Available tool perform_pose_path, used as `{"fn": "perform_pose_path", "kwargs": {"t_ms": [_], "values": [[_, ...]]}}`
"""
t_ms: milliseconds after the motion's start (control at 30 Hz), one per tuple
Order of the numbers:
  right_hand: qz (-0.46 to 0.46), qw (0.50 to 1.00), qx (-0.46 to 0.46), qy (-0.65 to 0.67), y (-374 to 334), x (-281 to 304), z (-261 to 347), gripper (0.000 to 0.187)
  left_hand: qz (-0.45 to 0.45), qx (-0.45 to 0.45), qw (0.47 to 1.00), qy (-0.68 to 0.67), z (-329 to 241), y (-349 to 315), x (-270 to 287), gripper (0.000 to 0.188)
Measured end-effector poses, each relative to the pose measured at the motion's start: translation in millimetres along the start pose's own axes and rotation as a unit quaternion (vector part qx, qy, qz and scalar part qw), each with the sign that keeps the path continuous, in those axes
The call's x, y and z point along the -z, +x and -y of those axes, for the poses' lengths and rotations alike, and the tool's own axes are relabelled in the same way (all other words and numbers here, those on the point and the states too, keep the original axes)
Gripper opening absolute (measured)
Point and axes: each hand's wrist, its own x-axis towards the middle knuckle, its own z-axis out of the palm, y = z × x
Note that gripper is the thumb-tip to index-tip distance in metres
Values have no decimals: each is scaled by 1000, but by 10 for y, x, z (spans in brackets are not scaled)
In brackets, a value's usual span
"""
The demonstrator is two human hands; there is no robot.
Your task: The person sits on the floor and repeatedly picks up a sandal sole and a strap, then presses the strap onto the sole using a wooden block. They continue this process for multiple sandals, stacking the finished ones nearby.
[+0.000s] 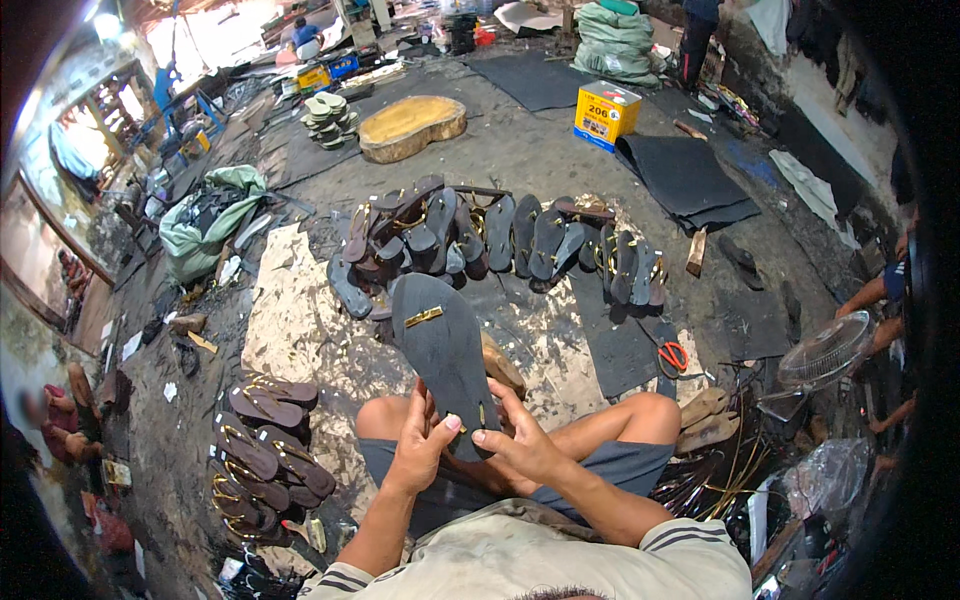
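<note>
I hold a dark flip-flop (446, 345) upright over my crossed legs, its flat underside toward me. Short gold strap ends show near its toe and lower sides. My left hand (418, 450) grips the lower left edge, thumb pressed on the face of the sole. Opposite it, my right hand (522, 447) pinches the lower right edge, its thumb close to a strap end. Partly hidden behind the sole is a brown rounded piece (502, 366) that I cannot make out. A curved row of dark sandals (548, 240) with gold straps lies just beyond.
Brown sandals (272, 455) are piled at the left. Red-handled scissors (673, 357) lie to the right, near a fan (828, 352) and strap strips (700, 480). Farther off are a wood slab (412, 128), a yellow box (607, 115), black sheets (690, 182) and a green sack (205, 225).
</note>
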Motion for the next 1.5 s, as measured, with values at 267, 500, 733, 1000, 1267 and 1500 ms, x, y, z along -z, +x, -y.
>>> {"fn": "perform_pose_path", "kwargs": {"t_ms": [267, 500, 733, 1000, 1267, 1500], "values": [[-24, 999, -1, -26, 65, 33, -285, 66, -4, -30, 993, 114, -69, -149, -148, 87], [-15, 978, -60, 198, 91, -53, -67, 57, 3, -51, 980, 193, -23, -83, -58, 100], [-73, 987, 86, -117, 260, -92, -245, 71, 12, -178, 978, 109, -66, 14, 61, 120], [-19, 979, 13, -203, 434, -485, -100, 66, -202, -180, 963, 7, -246, 41, 345, 65], [-51, 938, -67, -336, 740, 719, -432, 54, -500, -154, 852, 11, -69, -1050, 3767, 36], [-80, 794, -185, -574, 1226, 2549, -863, 64, -584, 208, 540, 570, 6, -2798, 5229, 74]]}}
